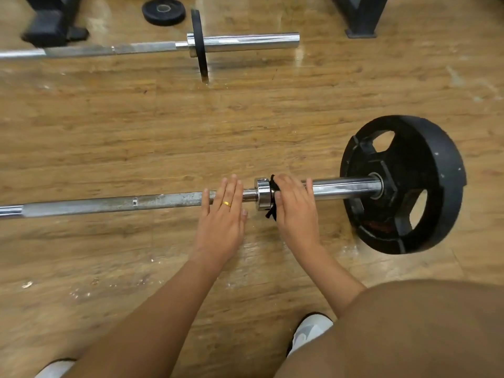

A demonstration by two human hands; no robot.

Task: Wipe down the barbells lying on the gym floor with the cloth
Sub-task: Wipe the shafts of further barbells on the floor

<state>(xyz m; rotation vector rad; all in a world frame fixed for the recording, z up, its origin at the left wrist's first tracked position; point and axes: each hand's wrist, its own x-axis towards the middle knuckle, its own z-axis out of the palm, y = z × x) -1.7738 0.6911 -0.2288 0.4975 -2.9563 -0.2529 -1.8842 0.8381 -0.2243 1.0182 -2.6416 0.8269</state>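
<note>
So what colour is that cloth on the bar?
Black; the cloth shows best in the head view.

Bright, even indoor light from above. Pale glare streaks on the floor [301,57] near the top edge, sharp highlights along the bar [341,185]. Only soft, weak shadows under the plate [403,184]. Wide-angle bending at the borders; some blur on the rack foot [51,28], top left.
</note>
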